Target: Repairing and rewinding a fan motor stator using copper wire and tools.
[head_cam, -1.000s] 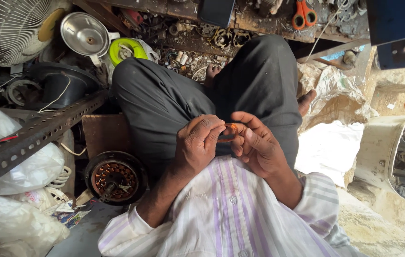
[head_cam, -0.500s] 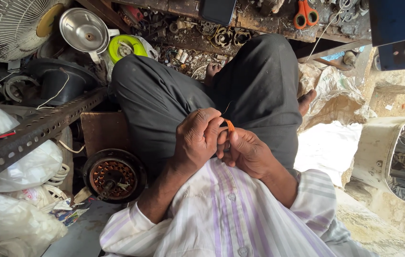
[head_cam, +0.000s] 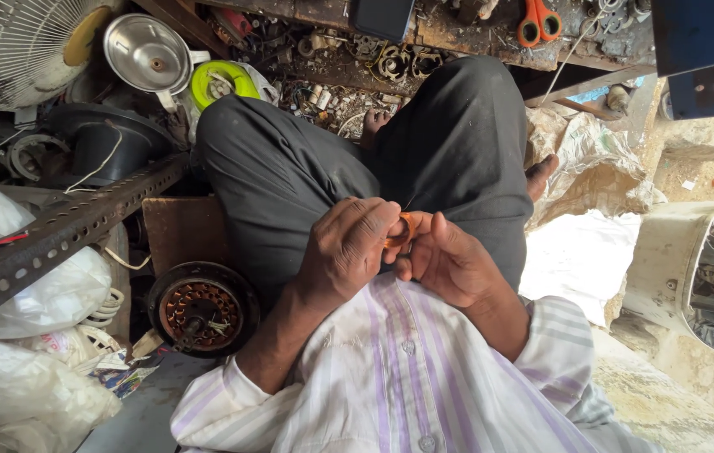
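Observation:
My left hand (head_cam: 347, 252) and my right hand (head_cam: 445, 262) meet above my lap, just over my striped shirt. Between their fingertips sits a small orange object (head_cam: 405, 230), partly hidden; both hands grip it. A thin dark wire or needle rises from it against my dark trousers (head_cam: 457, 143). I sit cross-legged, with a bare foot (head_cam: 541, 172) showing to the right.
A motor stator with copper windings (head_cam: 202, 309) lies by my left knee. A perforated metal angle bar (head_cam: 55, 239) crosses the left. A fan (head_cam: 13, 42), metal bowl (head_cam: 147, 54), green reel (head_cam: 223, 82), orange scissors (head_cam: 539, 20) and white plastic bags (head_cam: 30, 294) surround me.
My hands have closed together and shifted slightly right over my lap; the orange object, hidden a second ago, now shows between the fingertips.

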